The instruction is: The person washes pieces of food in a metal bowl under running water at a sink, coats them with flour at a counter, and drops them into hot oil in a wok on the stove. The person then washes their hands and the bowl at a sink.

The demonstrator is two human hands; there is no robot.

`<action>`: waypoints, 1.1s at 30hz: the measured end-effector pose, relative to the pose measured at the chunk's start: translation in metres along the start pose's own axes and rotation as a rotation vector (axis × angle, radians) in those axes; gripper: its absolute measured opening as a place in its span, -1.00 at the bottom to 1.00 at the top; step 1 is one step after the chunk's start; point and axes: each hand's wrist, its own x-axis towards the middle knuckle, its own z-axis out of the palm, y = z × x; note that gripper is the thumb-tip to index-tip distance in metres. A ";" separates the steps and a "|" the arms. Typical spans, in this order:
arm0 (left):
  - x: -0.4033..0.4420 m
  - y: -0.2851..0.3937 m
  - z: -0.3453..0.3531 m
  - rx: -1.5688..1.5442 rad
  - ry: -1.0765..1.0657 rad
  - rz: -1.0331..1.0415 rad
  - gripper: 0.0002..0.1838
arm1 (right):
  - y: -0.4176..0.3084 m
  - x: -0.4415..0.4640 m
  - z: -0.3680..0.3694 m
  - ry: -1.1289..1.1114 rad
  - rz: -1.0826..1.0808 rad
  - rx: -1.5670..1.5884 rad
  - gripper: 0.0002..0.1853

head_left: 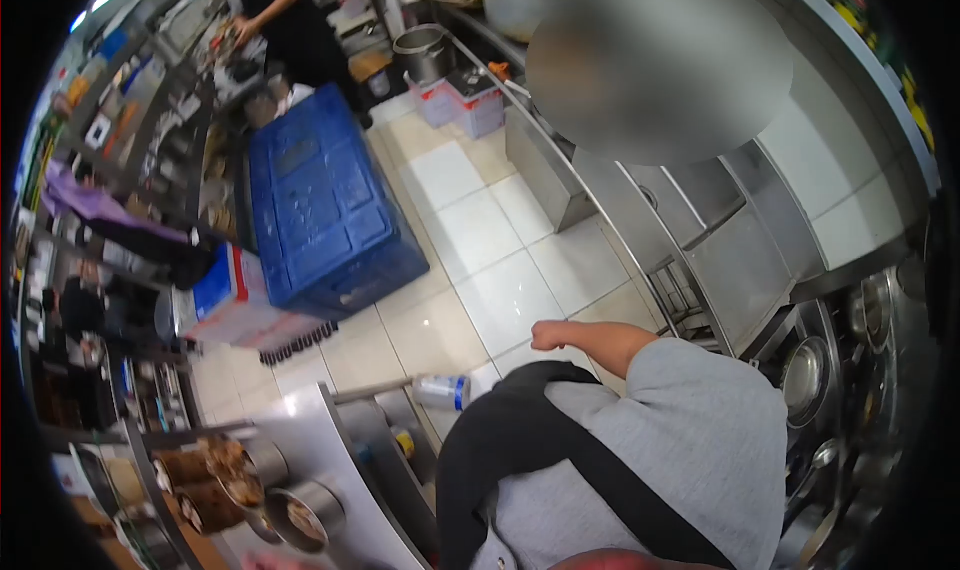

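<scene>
My right hand (548, 336) is closed in a fist, raised in front of my black apron (500, 410) above the tiled floor. No object shows in it, and it touches nothing visible. My bare forearm comes out of a grey sleeve. At the bottom edge, a blurred skin-coloured patch beside the metal pots (304, 516) may be my left hand (278, 562); its fingers cannot be made out. The pots stand on a steel counter (325, 450), with food in them. A clear container with a blue band (441, 392) is between the counter and my apron.
A large blue chest (320, 200) stands ahead, beside a red-and-white box (245, 300). A co-worker in a dark apron (300, 35) works at the far counter. Steel shelving (740, 270) lines the right. A big pot (423, 55) stands beyond; a grey blur hides the upper right.
</scene>
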 end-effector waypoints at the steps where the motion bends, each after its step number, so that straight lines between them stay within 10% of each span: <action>1: -0.037 -0.034 0.041 -0.130 -0.317 -0.095 -0.71 | -0.008 0.001 -0.005 0.023 -0.027 0.011 -0.59; 8: -0.268 0.044 0.240 -0.857 -1.726 -0.156 -0.82 | 0.006 -0.003 0.043 0.356 -0.212 0.371 -0.70; 12: -0.328 0.014 0.336 -0.907 -2.005 0.289 -0.85 | 0.118 -0.118 0.130 0.835 0.175 0.556 -0.73; 14: -0.322 0.045 0.356 -0.686 -2.185 -0.021 -0.86 | 0.151 -0.188 0.188 0.893 0.583 0.733 -0.71; 16: -0.340 0.069 0.403 -1.115 -1.866 0.296 -0.88 | 0.196 -0.232 0.247 0.687 0.758 0.807 -0.68; 22: -0.388 0.148 0.406 -0.760 -1.963 0.262 -0.87 | 0.244 -0.341 0.367 0.890 1.017 1.586 -0.56; 33: -0.496 0.290 0.177 -0.649 -2.397 1.346 -0.83 | 0.383 -0.478 0.577 1.344 1.368 1.855 -0.57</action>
